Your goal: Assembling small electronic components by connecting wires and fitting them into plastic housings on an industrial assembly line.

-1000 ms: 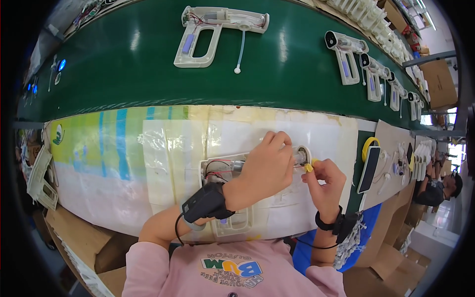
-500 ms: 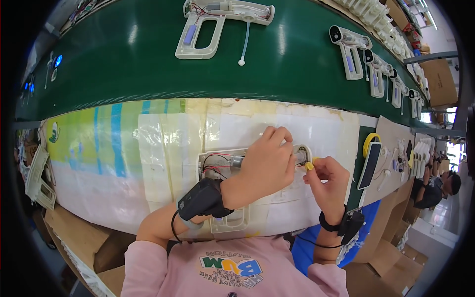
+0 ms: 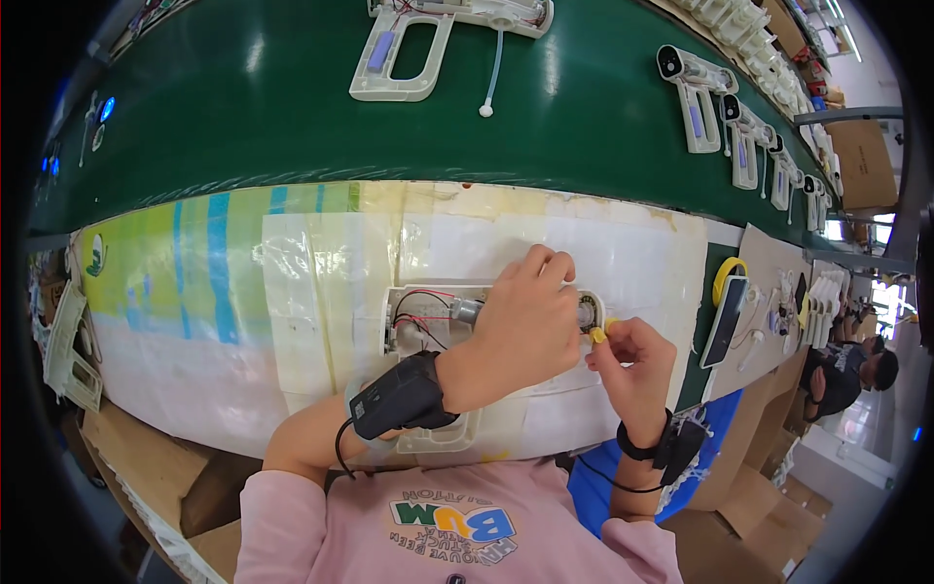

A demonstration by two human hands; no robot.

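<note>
A white gun-shaped plastic housing half [image 3: 392, 336] lies open in front of me, its handle [image 3: 438, 433] toward my body. Red and black wires and a silver motor [image 3: 466, 310] show inside. Across its middle lies my left hand [image 3: 525, 321], fingers bent and closed on the housing; the parts beneath are hidden. At the housing's right end is a round part [image 3: 587, 310]. There my right hand [image 3: 634, 365] pinches a small yellow piece [image 3: 597, 335] between thumb and fingertips, close against the rim. What the yellow piece is I cannot tell.
Beyond the paper-covered worktop [image 3: 321, 389] runs a green belt [image 3: 292, 107] with similar open housings, one [image 3: 394, 92] straight ahead and several farther right. A phone-like slab [image 3: 725, 326] and yellow tape roll [image 3: 728, 277] lie right. Another person [image 3: 846, 370] sits far right.
My right hand has moved slightly toward me with the yellow piece. My left hand stays on the housing. The housings on the belt have shifted a little to the right.
</note>
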